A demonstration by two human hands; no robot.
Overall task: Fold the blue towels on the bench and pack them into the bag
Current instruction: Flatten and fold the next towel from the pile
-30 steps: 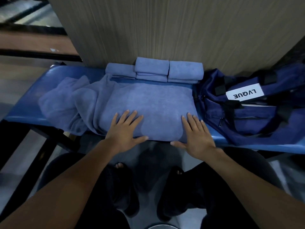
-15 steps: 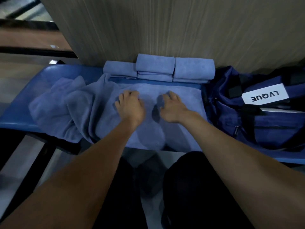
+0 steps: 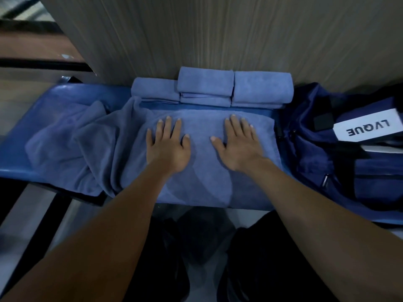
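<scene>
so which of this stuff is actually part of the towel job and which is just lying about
Part of the job:
- left hand and right hand, flat on the spread towel
- crumpled towel to its left
- folded towels by the wall
- navy bag
- blue bench

Just lying about:
- white LVQUE tag on the bag
- wood-grain wall

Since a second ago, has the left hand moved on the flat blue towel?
Yes. The left hand has slid from the towel's near edge toward the folded blue towels by the wall.
</scene>
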